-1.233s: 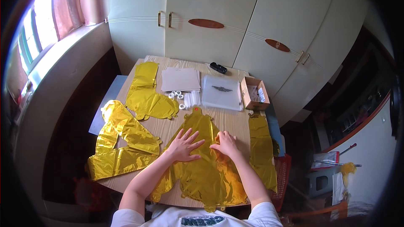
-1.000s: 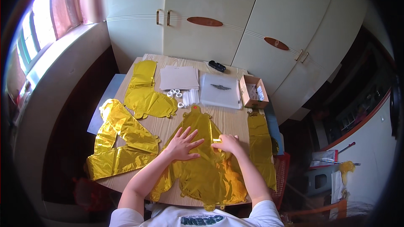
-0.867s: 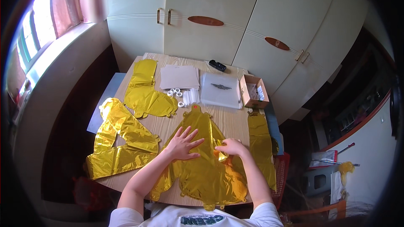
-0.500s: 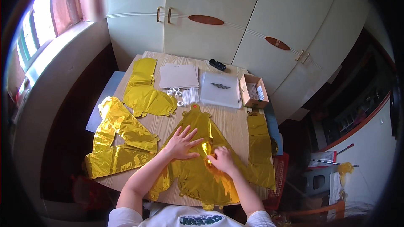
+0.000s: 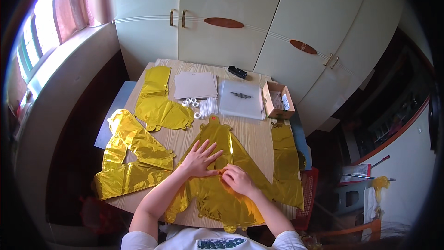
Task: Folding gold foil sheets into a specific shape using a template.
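Note:
A flat gold foil balloon point(image 5: 240, 157) lies in front of me, its tabbed narrow end pointing away. My left hand point(image 5: 199, 159) rests on its middle, fingers spread and palm down. Just right of it, close to the left thumb, my right hand point(image 5: 237, 179) has its fingers bent together on a fold of the same foil. What exactly lies under the right fingertips is partly hidden. Other gold foil balloons lie around: an angular one point(image 5: 134, 176) at the left, one point(image 5: 164, 111) at the far left, and a long one point(image 5: 284, 157) at the right.
Along the table's far side are grey-brown cards point(image 5: 195, 84), white ribbon rolls point(image 5: 197, 115), white straws point(image 5: 209, 106), a stack of clear plastic bags point(image 5: 240, 102), a black device point(image 5: 237, 71) and an open cardboard box point(image 5: 277, 101). A red basket point(image 5: 307, 194) stands beside the right edge.
My right hand has shifted left toward my left thumb, drawing the foil fold along. The shiny raised crease beside it has flattened. My left hand stays spread in place.

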Motion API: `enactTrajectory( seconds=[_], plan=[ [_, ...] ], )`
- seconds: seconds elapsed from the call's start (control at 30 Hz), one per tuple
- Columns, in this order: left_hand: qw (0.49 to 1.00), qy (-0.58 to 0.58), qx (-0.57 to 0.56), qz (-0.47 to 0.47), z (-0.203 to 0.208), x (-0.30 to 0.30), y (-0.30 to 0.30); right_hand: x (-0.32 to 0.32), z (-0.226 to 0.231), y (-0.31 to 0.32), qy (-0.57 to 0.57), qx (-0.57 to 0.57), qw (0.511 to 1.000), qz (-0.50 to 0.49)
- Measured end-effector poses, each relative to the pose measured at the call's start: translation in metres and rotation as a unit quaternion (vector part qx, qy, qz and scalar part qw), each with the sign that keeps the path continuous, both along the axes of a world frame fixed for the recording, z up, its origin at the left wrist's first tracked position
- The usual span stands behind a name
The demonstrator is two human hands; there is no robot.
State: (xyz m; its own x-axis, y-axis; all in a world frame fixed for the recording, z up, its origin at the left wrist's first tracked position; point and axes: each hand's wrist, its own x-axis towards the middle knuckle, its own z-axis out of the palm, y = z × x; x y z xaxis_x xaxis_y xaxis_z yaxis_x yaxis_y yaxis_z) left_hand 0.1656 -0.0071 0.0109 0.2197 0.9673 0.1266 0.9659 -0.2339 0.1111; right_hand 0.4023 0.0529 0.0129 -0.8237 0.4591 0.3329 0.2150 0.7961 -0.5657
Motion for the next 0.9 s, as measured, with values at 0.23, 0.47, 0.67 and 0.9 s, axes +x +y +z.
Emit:
enactTrajectory(
  seconds=[0.23, 0.47, 0.67, 0.9],
  plan=[
    [0.999, 0.028, -0.013, -0.022, 0.005, -0.001, -0.001, 0.006, -0.016, 0.014, -0.022, -0.008, 1.000, 0.002],
    [0.999, 0.018, -0.019, -0.023, 0.002, -0.002, -0.001, 0.007, -0.018, 0.022, -0.013, 0.013, 1.000, -0.010],
    [0.999, 0.017, -0.022, -0.021, 0.007, 0.000, -0.001, 0.013, -0.019, 0.055, -0.059, 0.082, 0.995, -0.022],
    [0.999, 0.020, -0.031, -0.016, 0.006, 0.000, -0.001, 0.014, -0.015, 0.069, -0.130, 0.061, 0.990, 0.010]
  ],
)
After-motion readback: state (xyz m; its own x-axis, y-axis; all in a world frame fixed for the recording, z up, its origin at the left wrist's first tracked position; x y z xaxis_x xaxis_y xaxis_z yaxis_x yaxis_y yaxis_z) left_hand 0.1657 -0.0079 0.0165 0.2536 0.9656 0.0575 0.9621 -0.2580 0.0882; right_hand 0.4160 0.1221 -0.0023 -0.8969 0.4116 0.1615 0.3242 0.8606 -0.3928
